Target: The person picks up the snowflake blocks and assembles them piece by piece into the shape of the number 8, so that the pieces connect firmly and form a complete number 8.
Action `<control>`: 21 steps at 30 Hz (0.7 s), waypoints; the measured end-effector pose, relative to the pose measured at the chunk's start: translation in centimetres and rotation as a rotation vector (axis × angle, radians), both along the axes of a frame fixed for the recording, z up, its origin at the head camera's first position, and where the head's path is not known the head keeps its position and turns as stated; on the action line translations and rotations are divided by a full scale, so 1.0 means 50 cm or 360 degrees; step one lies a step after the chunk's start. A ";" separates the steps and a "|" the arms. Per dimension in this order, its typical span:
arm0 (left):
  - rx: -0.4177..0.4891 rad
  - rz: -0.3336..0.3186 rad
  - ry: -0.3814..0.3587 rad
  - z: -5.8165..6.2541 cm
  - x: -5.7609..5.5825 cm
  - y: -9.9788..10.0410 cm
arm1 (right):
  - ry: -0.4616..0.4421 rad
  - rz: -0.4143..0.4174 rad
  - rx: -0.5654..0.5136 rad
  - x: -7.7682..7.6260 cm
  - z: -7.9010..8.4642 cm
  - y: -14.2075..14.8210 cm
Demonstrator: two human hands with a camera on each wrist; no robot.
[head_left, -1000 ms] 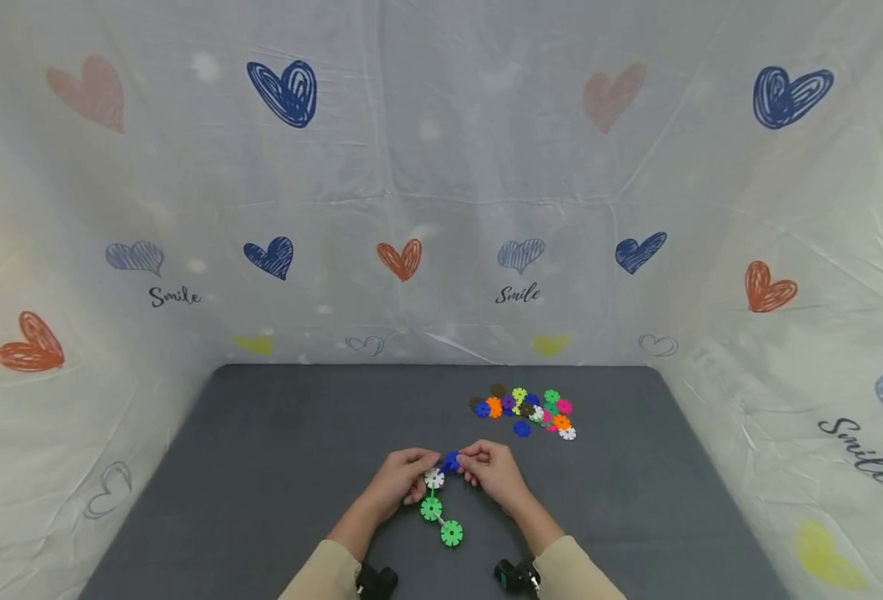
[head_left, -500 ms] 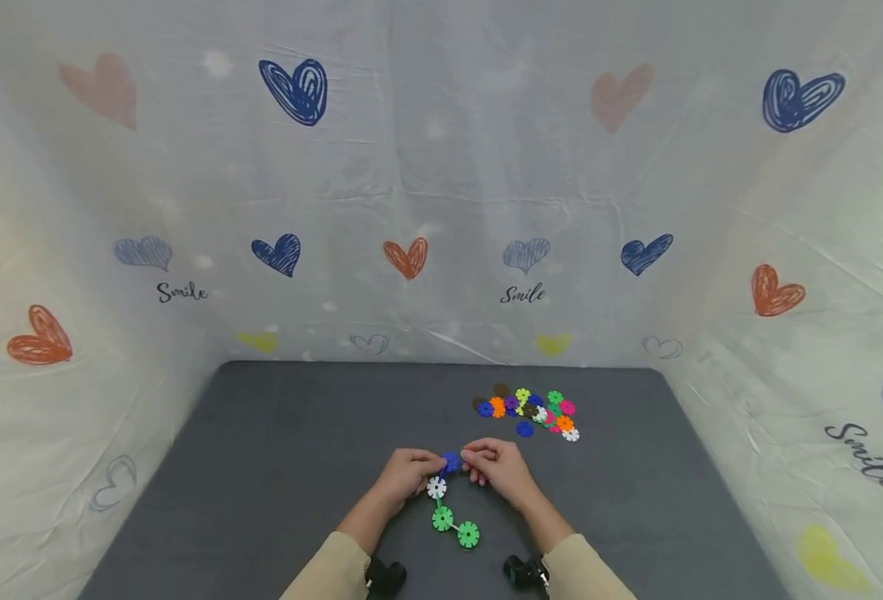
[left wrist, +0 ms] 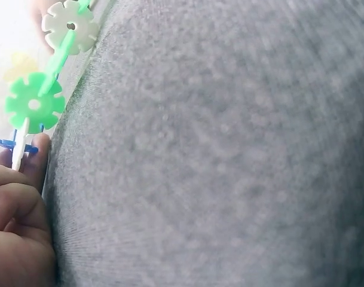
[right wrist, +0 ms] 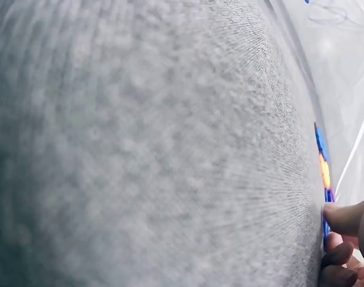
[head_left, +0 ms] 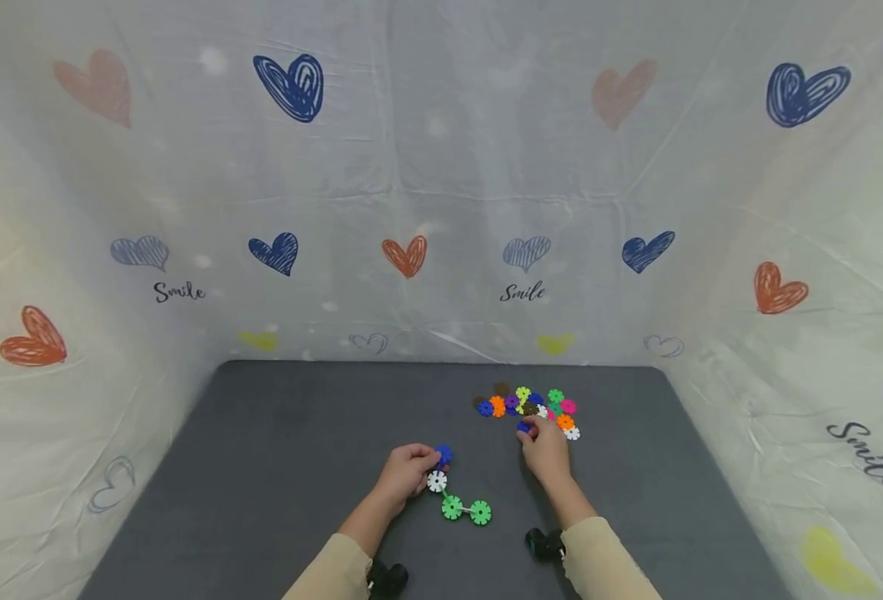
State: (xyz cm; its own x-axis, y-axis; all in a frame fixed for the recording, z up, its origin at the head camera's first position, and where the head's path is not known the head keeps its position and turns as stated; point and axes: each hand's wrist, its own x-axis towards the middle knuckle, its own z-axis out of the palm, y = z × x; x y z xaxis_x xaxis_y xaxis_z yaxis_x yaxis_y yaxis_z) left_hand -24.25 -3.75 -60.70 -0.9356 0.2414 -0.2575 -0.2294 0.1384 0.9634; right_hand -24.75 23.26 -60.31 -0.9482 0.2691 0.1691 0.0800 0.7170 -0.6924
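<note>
My left hand (head_left: 402,473) pinches the upper end of a chain of notched plastic snowflake discs. That end has a blue disc (head_left: 444,454), with a white disc (head_left: 437,481) below it. Two green discs, the inner one (head_left: 452,507) and the outer one (head_left: 481,512), hang towards the right. In the left wrist view, a green disc (left wrist: 35,104) and pieces seen edge-on show above the curled fingers. My right hand (head_left: 548,452) has its thumb and fingertips at a loose blue snowflake disc (head_left: 524,427) on the table, pinching it by the edge.
Loose snowflake discs in mixed colours lie in a pile behind the right hand, among them an orange disc (head_left: 497,406) and a pink disc (head_left: 569,407). The dark grey table (head_left: 298,433) is enclosed by a white curtain (head_left: 441,167) printed with hearts.
My right hand has left the chain and moved right and away to the loose blue disc. The left hand keeps its hold, while the green end of the chain has swung right and up.
</note>
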 end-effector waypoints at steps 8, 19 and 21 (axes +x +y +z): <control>-0.0013 -0.0052 0.0018 0.005 0.000 -0.002 | -0.0059 -0.0012 -0.0020 -0.002 0.007 0.003; -0.0007 -0.0026 0.0069 0.009 0.002 0.005 | -0.0029 0.0295 -0.0246 0.033 0.062 -0.048; -0.0005 0.0002 0.0066 0.007 0.003 0.006 | 0.0018 0.0387 -0.0307 0.038 0.065 -0.065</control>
